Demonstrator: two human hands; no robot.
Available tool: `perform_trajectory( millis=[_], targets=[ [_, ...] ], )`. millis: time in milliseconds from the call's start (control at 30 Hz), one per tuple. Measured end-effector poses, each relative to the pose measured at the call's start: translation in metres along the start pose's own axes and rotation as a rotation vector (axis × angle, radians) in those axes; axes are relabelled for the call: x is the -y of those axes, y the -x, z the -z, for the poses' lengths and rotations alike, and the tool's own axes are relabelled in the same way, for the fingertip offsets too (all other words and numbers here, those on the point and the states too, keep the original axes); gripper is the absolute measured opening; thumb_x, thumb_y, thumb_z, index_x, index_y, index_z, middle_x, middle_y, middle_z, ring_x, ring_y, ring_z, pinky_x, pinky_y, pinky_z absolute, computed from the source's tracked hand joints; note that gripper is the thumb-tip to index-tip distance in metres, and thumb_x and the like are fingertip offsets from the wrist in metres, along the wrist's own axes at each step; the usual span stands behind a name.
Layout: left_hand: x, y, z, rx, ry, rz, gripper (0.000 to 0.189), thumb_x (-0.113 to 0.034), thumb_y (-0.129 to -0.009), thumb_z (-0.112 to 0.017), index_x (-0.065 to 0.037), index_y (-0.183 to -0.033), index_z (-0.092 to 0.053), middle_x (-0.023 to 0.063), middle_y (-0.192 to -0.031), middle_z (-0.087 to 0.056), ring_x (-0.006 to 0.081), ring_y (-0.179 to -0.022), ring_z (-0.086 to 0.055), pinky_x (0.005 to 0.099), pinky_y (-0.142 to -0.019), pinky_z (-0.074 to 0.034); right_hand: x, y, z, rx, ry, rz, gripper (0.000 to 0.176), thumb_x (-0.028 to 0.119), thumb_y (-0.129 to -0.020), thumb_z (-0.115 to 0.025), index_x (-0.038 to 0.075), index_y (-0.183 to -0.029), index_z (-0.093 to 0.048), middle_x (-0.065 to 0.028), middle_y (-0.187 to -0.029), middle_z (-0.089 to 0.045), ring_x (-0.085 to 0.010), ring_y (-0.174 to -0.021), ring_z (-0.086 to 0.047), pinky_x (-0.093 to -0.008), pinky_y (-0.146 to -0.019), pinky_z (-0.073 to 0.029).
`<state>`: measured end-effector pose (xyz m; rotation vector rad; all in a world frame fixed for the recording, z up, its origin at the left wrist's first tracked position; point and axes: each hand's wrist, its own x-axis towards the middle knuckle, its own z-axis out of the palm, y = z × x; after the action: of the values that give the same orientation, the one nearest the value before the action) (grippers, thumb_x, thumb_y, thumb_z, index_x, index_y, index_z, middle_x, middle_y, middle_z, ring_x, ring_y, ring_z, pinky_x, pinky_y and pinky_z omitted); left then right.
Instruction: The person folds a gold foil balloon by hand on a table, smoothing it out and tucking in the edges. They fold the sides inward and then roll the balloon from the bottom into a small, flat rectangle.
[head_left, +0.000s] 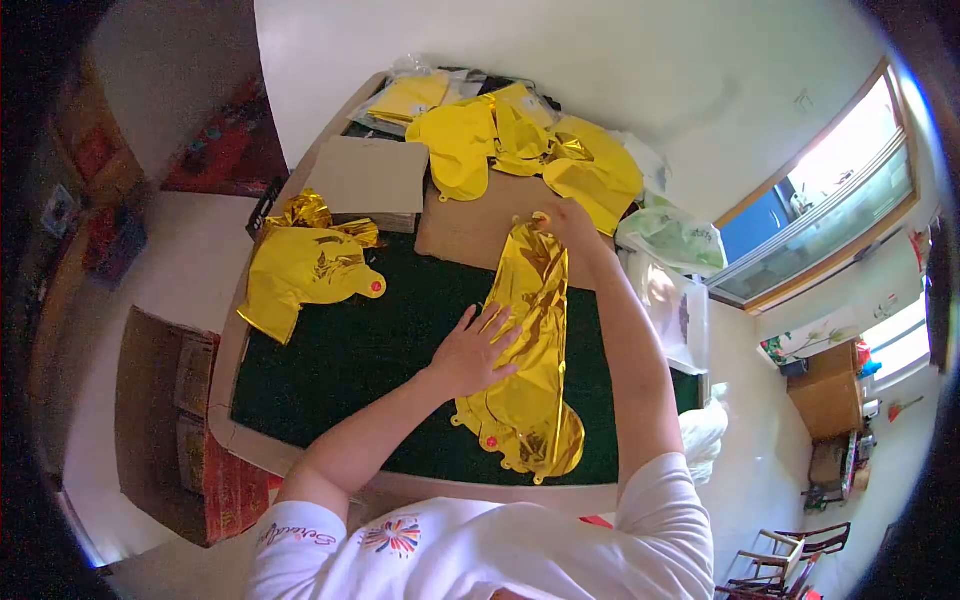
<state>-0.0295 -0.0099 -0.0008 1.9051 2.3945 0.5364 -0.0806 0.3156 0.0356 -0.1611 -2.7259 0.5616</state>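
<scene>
A long gold foil piece (530, 350) lies lengthwise on the dark green table surface (340, 370), with a red dot near its lower end. My left hand (475, 352) rests on its left edge, fingers spread. At its top end my right hand (562, 222) has its fingers closed at the tip, by a small round orange-and-white bit; what they grip is too small to make out. Another gold foil piece (300, 270) with a red dot lies at the left. More flat gold foil pieces (455, 145) are spread along the far side.
A grey-brown board stack (370, 175) sits at the far left of the table, beside a brown cardboard sheet (460, 225). Plastic bags (670, 238) and a white bin (675, 310) stand along the right edge. An open cardboard box (160, 400) is at the left.
</scene>
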Motion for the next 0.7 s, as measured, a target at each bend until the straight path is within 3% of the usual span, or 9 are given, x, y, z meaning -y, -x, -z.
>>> perform_trajectory(
  millis=[67,167,267,333,367,467,533,600,700],
  targets=[
    [0.000,-0.001,0.003,0.049,-0.011,0.012,0.066,-0.052,-0.094,-0.044,-0.012,-0.145,-0.035,0.0158,-0.153,-0.025,0.0311,-0.144,-0.020,0.0515,-0.117,-0.013,0.022,0.006,0.013,-0.129,0.071,-0.018,0.032,0.022,-0.076,-0.074,0.008,-0.104,-0.069,-0.0140,-0.094,-0.067,-0.0296,-0.093,-0.063,-0.0384,-0.082,-0.049],
    [-0.001,-0.002,0.004,0.098,-0.026,0.022,0.067,-0.053,-0.095,-0.040,-0.013,-0.147,-0.031,0.0154,-0.155,-0.022,0.0303,-0.144,-0.017,0.0505,-0.117,-0.010,0.019,0.020,0.000,0.065,0.223,0.111,0.030,0.019,-0.080,-0.070,0.007,-0.107,-0.068,-0.0149,-0.106,-0.067,-0.0296,-0.098,-0.064,-0.0391,-0.085,-0.049],
    [-0.003,-0.002,0.009,0.149,-0.068,0.028,0.067,-0.053,-0.095,-0.037,-0.013,-0.149,-0.028,0.0150,-0.155,-0.021,0.0299,-0.145,-0.016,0.0497,-0.118,-0.009,0.027,0.042,-0.008,0.019,0.238,0.175,0.027,0.017,-0.083,-0.067,0.004,-0.107,-0.067,-0.0154,-0.106,-0.067,-0.0302,-0.099,-0.063,-0.0397,-0.088,-0.048],
    [-0.004,-0.003,0.006,0.118,-0.091,0.029,0.067,-0.053,-0.095,-0.040,-0.013,-0.148,-0.029,0.0144,-0.155,-0.022,0.0300,-0.145,-0.016,0.0487,-0.118,-0.010,0.040,0.066,-0.004,-0.253,0.059,0.014,0.025,0.016,-0.085,-0.065,0.004,-0.107,-0.067,-0.0158,-0.102,-0.068,-0.0301,-0.098,-0.064,-0.0384,-0.086,-0.049],
    [-0.002,-0.004,0.008,0.149,-0.055,0.037,0.068,-0.052,-0.094,-0.043,-0.014,-0.148,-0.029,0.0138,-0.155,-0.021,0.0301,-0.145,-0.017,0.0480,-0.117,-0.011,0.051,0.082,0.005,-0.201,-0.130,-0.204,0.024,0.015,-0.086,-0.063,0.003,-0.107,-0.066,-0.0169,-0.100,-0.068,-0.0292,-0.092,-0.065,-0.0374,-0.080,-0.051],
    [0.000,-0.003,0.000,0.091,-0.045,0.029,0.068,-0.052,-0.093,-0.045,-0.015,-0.148,-0.030,0.0137,-0.155,-0.022,0.0302,-0.144,-0.018,0.0483,-0.117,-0.012,0.092,0.146,0.044,-0.103,-0.101,-0.318,0.021,0.015,-0.087,-0.063,0.002,-0.104,-0.066,-0.0158,-0.094,-0.068,-0.0283,-0.084,-0.066,-0.0363,-0.074,-0.051],
    [0.001,-0.003,0.000,0.088,-0.034,0.021,0.068,-0.052,-0.092,-0.045,-0.016,-0.148,-0.031,0.0135,-0.155,-0.022,0.0299,-0.144,-0.018,0.0485,-0.117,-0.013,0.098,0.199,0.049,-0.106,-0.072,-0.292,0.019,0.017,-0.088,-0.064,0.001,-0.098,-0.065,-0.0137,-0.084,-0.067,-0.0255,-0.075,-0.064,-0.0353,-0.069,-0.050],
    [0.002,-0.003,-0.001,0.067,-0.039,0.024,0.067,-0.052,-0.092,-0.046,-0.016,-0.147,-0.032,0.0135,-0.154,-0.024,0.0299,-0.144,-0.019,0.0487,-0.117,-0.014,0.113,0.245,0.057,0.067,-0.081,-0.520,0.018,0.018,-0.087,-0.065,0.001,-0.092,-0.064,-0.0119,-0.079,-0.064,-0.0217,-0.071,-0.062,-0.0327,-0.066,-0.049],
    [0.001,-0.002,0.001,0.051,-0.037,0.016,0.067,-0.052,-0.092,-0.047,-0.017,-0.147,-0.032,0.0133,-0.154,-0.025,0.0301,-0.144,-0.020,0.0488,-0.117,-0.014,0.142,0.296,0.063,0.149,-0.064,-0.656,0.021,0.022,-0.086,-0.069,0.002,-0.087,-0.062,-0.0099,-0.076,-0.062,-0.0187,-0.065,-0.058,-0.0317,-0.062,-0.047]
  ],
)
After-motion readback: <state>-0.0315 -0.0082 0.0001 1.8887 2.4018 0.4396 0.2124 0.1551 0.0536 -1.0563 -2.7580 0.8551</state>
